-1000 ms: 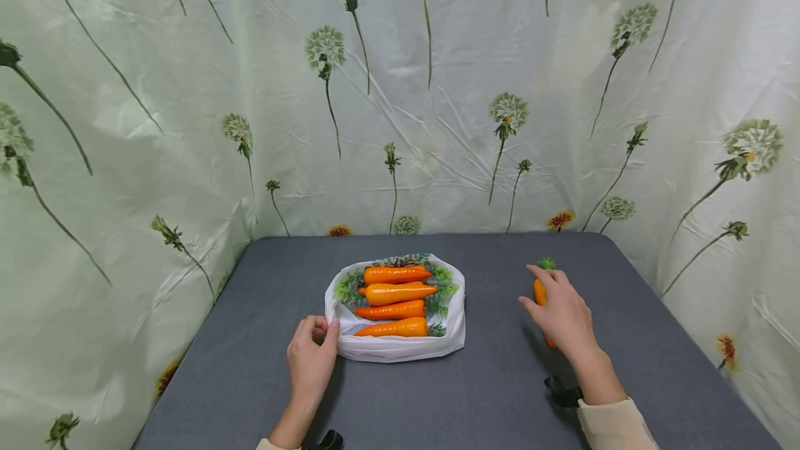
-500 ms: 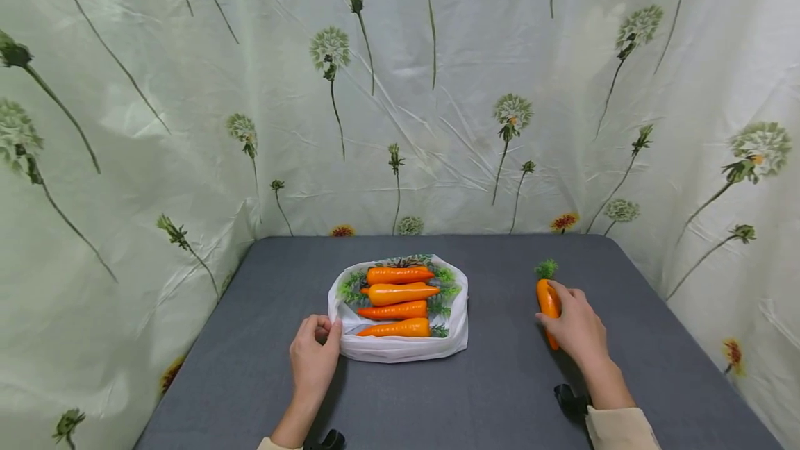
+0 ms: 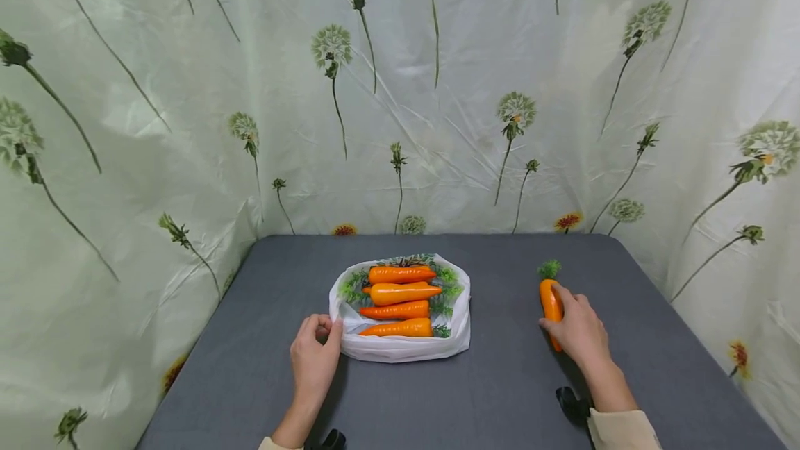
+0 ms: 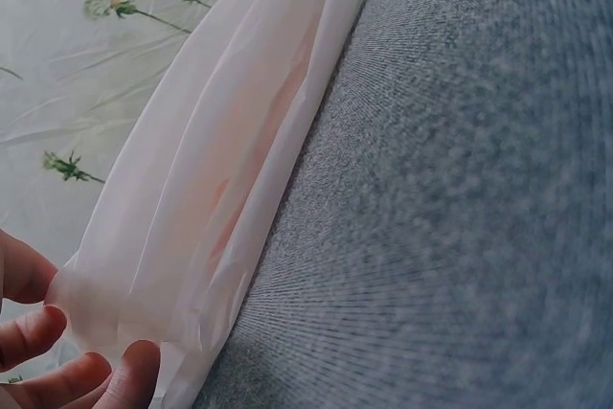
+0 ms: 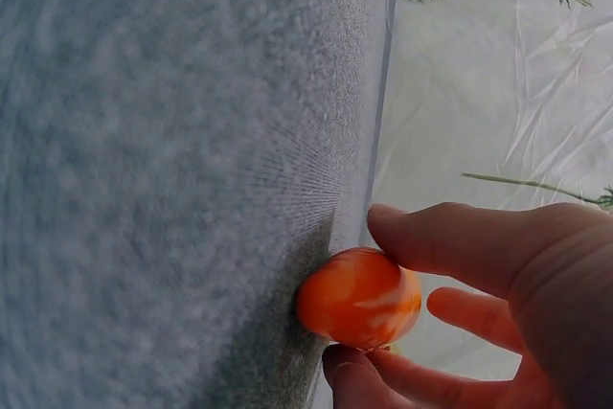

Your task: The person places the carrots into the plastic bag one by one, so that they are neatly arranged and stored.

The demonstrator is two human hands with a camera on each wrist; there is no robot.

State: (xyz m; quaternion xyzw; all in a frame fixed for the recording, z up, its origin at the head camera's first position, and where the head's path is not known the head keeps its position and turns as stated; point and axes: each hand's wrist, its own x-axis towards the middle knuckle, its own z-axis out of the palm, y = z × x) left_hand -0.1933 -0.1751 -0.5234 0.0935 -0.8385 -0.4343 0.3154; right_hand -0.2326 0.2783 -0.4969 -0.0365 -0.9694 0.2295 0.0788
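In the head view a white plastic bag [image 3: 406,350] lies with its mouth spread wide, holding several orange carrots [image 3: 403,293] with leafy green tops. The left hand [image 3: 314,361] pinches the bag's near left rim between thumb and fingers; the left wrist view shows the thin plastic [image 4: 206,179] at those fingertips. Over on the right, a single carrot [image 3: 551,301] points its green top away from the person. The right hand [image 3: 582,330] grips it from the right side, thumb and fingers on opposite sides of its orange body [image 5: 350,299], close to the tabletop.
A dark grey cloth-covered table [image 3: 494,380] carries everything. Behind and beside it hangs a pale curtain [image 3: 437,158] printed with dandelions. Black straps [image 3: 571,405] sit at both wrists.
The right hand has come down onto the single carrot and closed its thumb and fingers about it. The left hand stays at the bag's rim. The head view has shifted slightly.
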